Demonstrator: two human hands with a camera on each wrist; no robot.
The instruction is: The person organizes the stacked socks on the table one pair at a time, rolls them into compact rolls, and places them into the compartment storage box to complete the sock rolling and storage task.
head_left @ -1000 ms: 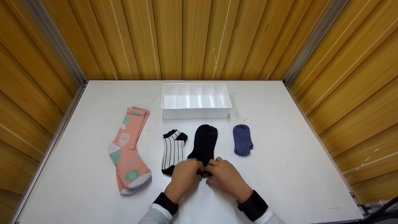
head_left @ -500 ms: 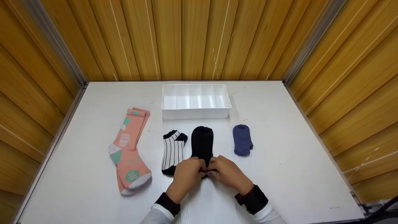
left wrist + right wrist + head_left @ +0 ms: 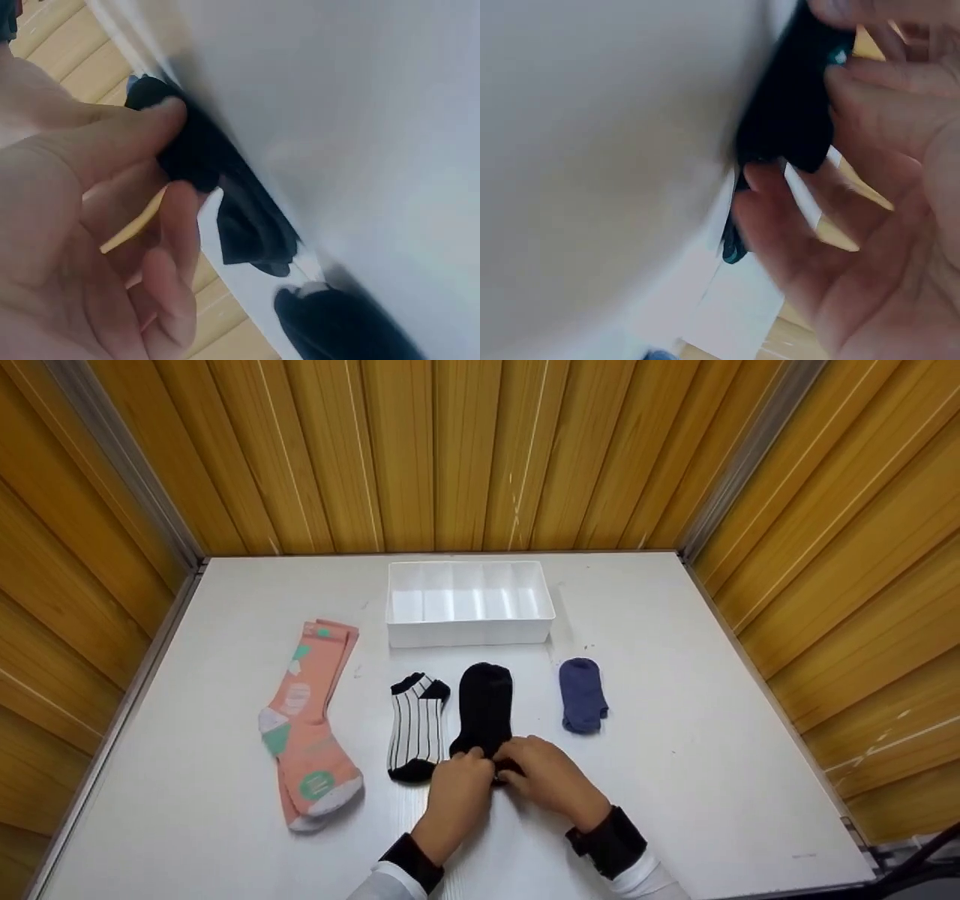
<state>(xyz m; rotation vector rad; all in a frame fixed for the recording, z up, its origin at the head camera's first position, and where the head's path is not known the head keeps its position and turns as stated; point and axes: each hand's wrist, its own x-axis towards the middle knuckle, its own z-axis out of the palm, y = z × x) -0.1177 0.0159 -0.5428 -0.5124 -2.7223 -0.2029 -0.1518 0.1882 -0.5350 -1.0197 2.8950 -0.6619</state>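
Note:
A black sock (image 3: 486,705) lies at the front middle of the white table, its broad rounded end toward the box. My left hand (image 3: 459,795) pinches the near end of it between thumb and fingers. From the other side my right hand (image 3: 551,780) grips the same end, right beside the left. In the left wrist view the thumb presses on the dark cloth (image 3: 195,150). The right wrist view has the bunched black fabric (image 3: 787,105) between thumb and fingers, with a small pale mark on it. My hands hide part of the near end.
Left of the black sock lies a white sock with black stripes (image 3: 416,727), close to my left hand. Pink patterned socks (image 3: 311,720) lie farther left, and a folded blue-purple sock (image 3: 583,697) to the right. Behind stands a white divided box (image 3: 470,631).
The black sock's far end has shifted and straightened a little to the left. Both hands stay at its near end, their fingers changing position on the cloth.

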